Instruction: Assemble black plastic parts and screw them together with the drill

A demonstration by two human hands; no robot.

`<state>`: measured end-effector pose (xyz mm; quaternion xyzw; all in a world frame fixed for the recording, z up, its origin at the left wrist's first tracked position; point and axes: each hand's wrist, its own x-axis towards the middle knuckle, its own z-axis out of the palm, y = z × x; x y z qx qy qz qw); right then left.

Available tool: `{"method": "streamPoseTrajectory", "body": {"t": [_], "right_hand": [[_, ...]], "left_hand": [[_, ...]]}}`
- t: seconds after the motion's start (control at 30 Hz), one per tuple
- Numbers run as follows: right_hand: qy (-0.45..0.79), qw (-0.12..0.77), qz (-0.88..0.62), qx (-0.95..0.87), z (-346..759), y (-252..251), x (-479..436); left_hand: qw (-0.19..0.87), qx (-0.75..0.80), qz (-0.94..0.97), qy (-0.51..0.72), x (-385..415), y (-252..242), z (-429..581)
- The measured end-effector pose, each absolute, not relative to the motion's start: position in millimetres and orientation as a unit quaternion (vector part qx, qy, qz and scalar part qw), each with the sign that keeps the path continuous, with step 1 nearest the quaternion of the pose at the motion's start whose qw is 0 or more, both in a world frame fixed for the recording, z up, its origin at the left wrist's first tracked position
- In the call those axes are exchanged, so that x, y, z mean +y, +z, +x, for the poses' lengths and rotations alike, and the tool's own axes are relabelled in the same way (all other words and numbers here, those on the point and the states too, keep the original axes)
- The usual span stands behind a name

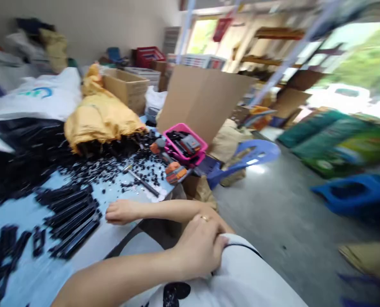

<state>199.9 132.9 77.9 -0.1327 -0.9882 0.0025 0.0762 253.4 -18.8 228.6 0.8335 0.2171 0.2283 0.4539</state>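
Note:
My left hand [200, 246] reaches across my body, its thumb and fingers gripping the dark-edged cuff of my white right sleeve [250, 264]. A ring shows on one of its fingers. My right hand [117, 212] lies at the near edge of the blue-topped table with its fingers curled; whether anything is inside them is hidden. Just left of it, long black plastic parts [73, 215] lie side by side in a row. Beyond it are a hammer [141, 181] and an orange-and-grey power drill [173, 170].
Small black pieces [113, 168] are strewn before a yellow woven sack [100, 119]. A pink basket [185, 143] holds dark items and what looks like a battery. A cardboard sheet [202, 98] stands behind it. Blue plastic stool [352, 192] and green sacks [333, 136] are on the right floor.

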Motion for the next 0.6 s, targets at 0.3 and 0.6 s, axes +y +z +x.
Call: {"method": "streamPoseTrajectory", "body": {"t": [0.3, 0.6], "right_hand": [[-0.043, 0.011, -0.168, -0.985, 279, 99, 113], [-0.111, -0.011, -0.075, -0.991, 293, 94, 75]], "left_hand": [[0.655, 0.214, 0.695, 0.208, -44, 245, 281], [0.482, 0.007, 0.846, 0.228, -72, 300, 286]]}}
